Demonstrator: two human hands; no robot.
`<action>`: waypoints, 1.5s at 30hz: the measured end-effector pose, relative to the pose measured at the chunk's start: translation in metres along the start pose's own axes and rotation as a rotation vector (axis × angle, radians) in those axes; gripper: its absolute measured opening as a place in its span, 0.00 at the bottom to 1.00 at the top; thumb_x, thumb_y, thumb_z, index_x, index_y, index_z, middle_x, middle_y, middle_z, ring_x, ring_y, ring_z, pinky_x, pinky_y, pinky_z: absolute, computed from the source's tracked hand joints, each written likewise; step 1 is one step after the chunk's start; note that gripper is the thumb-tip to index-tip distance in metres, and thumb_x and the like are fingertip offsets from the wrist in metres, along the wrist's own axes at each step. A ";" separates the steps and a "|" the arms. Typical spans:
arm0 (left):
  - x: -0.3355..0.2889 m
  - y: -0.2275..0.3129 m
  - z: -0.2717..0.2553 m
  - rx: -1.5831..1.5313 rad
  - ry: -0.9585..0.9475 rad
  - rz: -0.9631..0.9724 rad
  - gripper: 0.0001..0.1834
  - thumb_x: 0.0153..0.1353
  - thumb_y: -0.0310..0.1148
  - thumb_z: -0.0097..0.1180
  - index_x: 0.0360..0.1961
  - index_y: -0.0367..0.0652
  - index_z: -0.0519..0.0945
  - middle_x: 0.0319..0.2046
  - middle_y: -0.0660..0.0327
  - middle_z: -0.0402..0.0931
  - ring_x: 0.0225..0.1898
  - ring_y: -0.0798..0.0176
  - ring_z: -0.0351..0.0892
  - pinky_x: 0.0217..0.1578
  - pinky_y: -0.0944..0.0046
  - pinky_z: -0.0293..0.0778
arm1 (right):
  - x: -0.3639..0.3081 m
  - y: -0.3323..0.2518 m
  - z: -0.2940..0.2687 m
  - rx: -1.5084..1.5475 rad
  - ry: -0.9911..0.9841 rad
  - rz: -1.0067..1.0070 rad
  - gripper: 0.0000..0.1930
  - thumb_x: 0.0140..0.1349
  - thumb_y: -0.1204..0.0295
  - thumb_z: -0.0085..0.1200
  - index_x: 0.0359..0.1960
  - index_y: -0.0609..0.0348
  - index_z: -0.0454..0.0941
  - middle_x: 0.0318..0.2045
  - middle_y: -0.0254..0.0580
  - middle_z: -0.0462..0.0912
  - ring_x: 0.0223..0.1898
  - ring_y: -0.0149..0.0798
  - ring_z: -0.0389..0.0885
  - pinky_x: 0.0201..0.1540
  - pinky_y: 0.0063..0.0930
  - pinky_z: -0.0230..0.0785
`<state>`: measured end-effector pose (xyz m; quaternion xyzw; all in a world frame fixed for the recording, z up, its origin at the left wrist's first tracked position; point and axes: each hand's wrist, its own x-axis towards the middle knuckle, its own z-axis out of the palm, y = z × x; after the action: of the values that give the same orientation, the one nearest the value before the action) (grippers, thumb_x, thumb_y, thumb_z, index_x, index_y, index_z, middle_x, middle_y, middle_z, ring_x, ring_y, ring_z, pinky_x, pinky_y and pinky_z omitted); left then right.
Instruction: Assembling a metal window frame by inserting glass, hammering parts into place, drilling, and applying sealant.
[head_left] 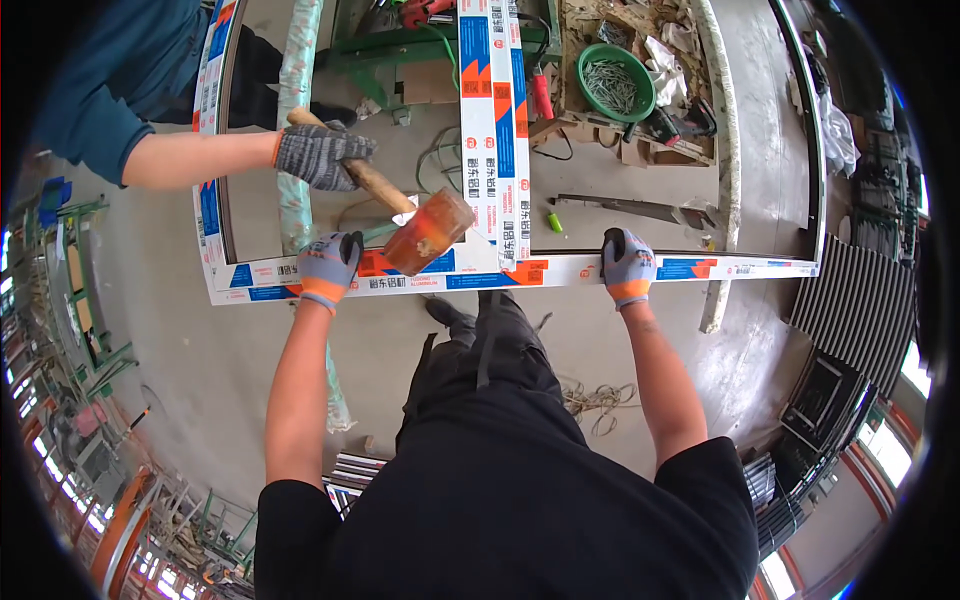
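A: How far has the frame [575, 272] come?

B: Well along, I'd judge. Its near rail meets the left side at 1 corner and the right side at another, and the middle bar [480, 130] runs down to that rail. The far end passes out of view, so I can't speak for those corners.

A: Where does it lie?

B: Across 2 wrapped supports, 1 green-wrapped [297, 75] on the left and 1 pale [735, 150] on the right, in front of the person.

A: And the hands?

B: The left hand [328, 268] grasps the near rail left of the middle bar; the right hand [628, 268] grasps it on the other side. A co-worker's hand [322, 157] grips the handle of a mallet [432, 232], its head over the rail near the middle joint. I can't tell whether it touches.

A: So what's left?

B: Probably the seating of that joint; its tightness is too small to judge. Printed film covers the bars, and metal fasteners sit in a green bowl [615, 50]. Whether any are already in the frame isn't visible.
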<state>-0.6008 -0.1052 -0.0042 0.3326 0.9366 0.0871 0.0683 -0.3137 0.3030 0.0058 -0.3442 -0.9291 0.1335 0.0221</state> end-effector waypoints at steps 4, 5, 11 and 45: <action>0.006 0.003 -0.008 0.008 -0.151 -0.076 0.16 0.61 0.47 0.54 0.32 0.46 0.82 0.31 0.54 0.82 0.34 0.48 0.81 0.36 0.50 0.75 | 0.002 0.003 0.003 0.020 0.042 -0.031 0.08 0.60 0.65 0.56 0.37 0.53 0.80 0.33 0.49 0.83 0.38 0.53 0.81 0.43 0.44 0.73; 0.003 0.004 -0.009 0.009 -0.142 -0.078 0.16 0.61 0.47 0.54 0.32 0.46 0.82 0.31 0.54 0.82 0.34 0.48 0.81 0.36 0.50 0.75 | 0.003 0.002 0.002 0.032 0.042 -0.029 0.08 0.60 0.65 0.56 0.37 0.53 0.80 0.32 0.50 0.83 0.38 0.54 0.81 0.42 0.44 0.73; -0.003 0.009 -0.008 0.063 -0.090 -0.033 0.17 0.61 0.46 0.54 0.31 0.43 0.82 0.32 0.52 0.82 0.35 0.48 0.82 0.38 0.51 0.75 | 0.002 -0.003 -0.005 0.021 -0.002 0.053 0.08 0.59 0.65 0.54 0.33 0.53 0.80 0.33 0.46 0.83 0.39 0.53 0.80 0.44 0.45 0.71; 0.016 0.013 -0.019 -0.037 -0.219 -0.187 0.20 0.62 0.51 0.51 0.30 0.47 0.84 0.30 0.54 0.84 0.36 0.49 0.83 0.39 0.50 0.74 | 0.055 -0.165 -0.085 0.122 -0.415 0.037 0.26 0.59 0.43 0.57 0.41 0.55 0.78 0.27 0.56 0.83 0.33 0.58 0.82 0.37 0.49 0.72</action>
<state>-0.6084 -0.0871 0.0157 0.2499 0.9487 0.0609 0.1842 -0.4490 0.2378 0.1284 -0.3242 -0.8975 0.2580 -0.1511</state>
